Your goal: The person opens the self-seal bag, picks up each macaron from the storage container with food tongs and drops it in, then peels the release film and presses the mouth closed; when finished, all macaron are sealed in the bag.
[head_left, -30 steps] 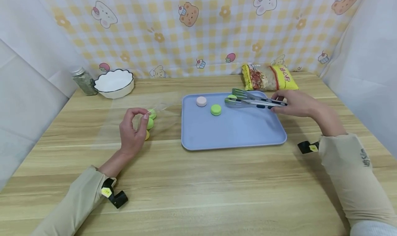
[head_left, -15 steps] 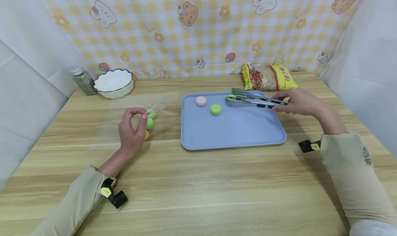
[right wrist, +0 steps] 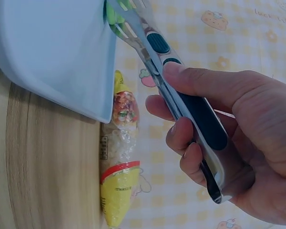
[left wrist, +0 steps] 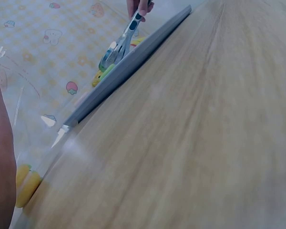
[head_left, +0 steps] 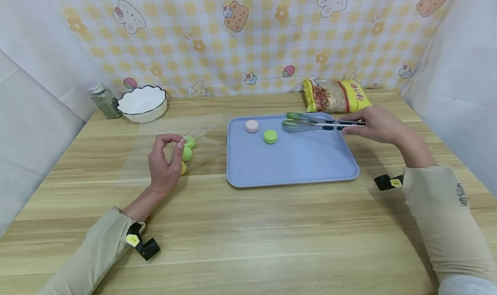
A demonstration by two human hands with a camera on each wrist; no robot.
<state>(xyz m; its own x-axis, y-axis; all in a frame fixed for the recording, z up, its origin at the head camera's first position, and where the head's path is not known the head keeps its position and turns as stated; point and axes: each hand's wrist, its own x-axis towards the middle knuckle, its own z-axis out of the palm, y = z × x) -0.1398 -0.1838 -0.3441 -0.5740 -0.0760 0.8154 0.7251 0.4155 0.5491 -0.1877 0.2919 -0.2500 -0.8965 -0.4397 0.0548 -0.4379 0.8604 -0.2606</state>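
My left hand (head_left: 166, 161) pinches the edge of a clear plastic bag (head_left: 211, 150) between thumb and index finger. Inside the bag, beside the fingers, lie two green macarons (head_left: 187, 154) and a yellow macaron (left wrist: 27, 186), partly hidden by the hand. My right hand (head_left: 376, 124) grips metal tongs (right wrist: 181, 95) with dark handle pads. The tongs' slotted heads are around a green macaron (head_left: 290, 126) at the back of the blue tray (head_left: 295, 165). Left of them on the tray sit another green macaron (head_left: 270, 136) and a pale pink macaron (head_left: 252, 126).
Behind the tray's right corner lies a yellow food packet (head_left: 335, 96). At the back left stand a white scalloped bowl (head_left: 143, 103) and a glass jar (head_left: 105, 101) with a metal lid. A checked cloth (head_left: 264, 40) hangs behind the wooden table (head_left: 248, 239).
My right hand has shifted slightly right and up, and the tongs have turned more level, their heads now lined up around the green macaron. The left hand stays almost still with the bag.
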